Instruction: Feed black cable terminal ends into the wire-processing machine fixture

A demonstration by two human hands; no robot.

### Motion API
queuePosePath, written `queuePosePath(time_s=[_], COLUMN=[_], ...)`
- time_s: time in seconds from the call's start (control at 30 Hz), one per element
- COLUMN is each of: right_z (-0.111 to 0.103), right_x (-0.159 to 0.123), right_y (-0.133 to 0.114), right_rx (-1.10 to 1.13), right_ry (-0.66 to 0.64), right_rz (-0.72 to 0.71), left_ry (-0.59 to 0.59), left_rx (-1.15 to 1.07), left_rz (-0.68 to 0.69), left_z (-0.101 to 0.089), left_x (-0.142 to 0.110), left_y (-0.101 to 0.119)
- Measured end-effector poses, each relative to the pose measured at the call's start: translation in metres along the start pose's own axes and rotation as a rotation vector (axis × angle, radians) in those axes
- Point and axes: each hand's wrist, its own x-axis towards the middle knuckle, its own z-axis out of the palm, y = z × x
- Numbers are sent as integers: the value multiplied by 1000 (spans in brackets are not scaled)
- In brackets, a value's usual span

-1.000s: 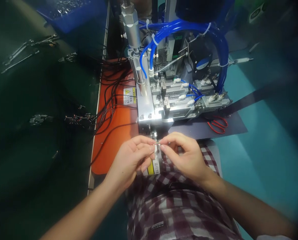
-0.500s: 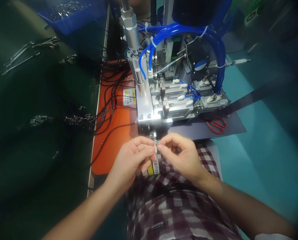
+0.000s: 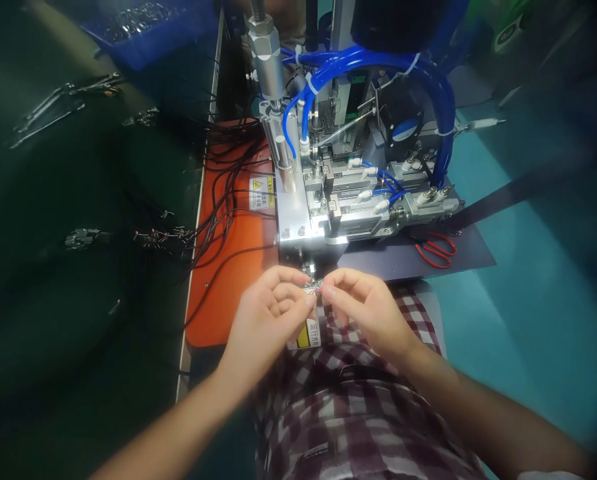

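Both of my hands meet at the front of a metal pneumatic machine (image 3: 298, 227), just above my lap. My left hand (image 3: 268, 310) is closed in a pinch, thumb against forefinger, at the pale end of some thin wires (image 3: 314, 288). Opposite it, my right hand (image 3: 371, 310) pinches beside a short red bit of wire between thumb and forefinger. The wires are small, and their exact hold is partly hidden by the fingertips. Behind the fingertips is a small metal part of the machine (image 3: 312, 268).
Black cables (image 3: 223, 173) cross the orange board (image 3: 218, 293) on the left, their stripped ends over the dark green table. Red-handled scissors (image 3: 435, 250) lie on the grey base plate. A blue bin (image 3: 143, 40) of small metal parts stands far left. Blue air hoses (image 3: 358, 60) arch over the machine.
The fingertips have shifted slightly apart, and a red bit of wire shows between them. My left fingers are curled in more. The whole view has moved slightly.
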Motion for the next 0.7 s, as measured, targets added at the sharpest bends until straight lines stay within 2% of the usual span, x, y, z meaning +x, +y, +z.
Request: queuePosePath(time_s=[0.1,0.23,0.5,0.7], right_z=[0,2,-2,2], right_x=[1,1,4,6], right_y=[-1,-4,-2,-6], right_rx=[37,32,-45,-116], right_ry=[-9,6,120,74], right_rz=[5,-41,-152,-116], left_ry=[-33,-24,-47,-58], left_rx=[20,118,45,70], left_rz=[-28,11,-52,-46], left_z=[-5,-9,-7,-6], left_x=[2,3,2,1], left_y=[-2,-1,1,1])
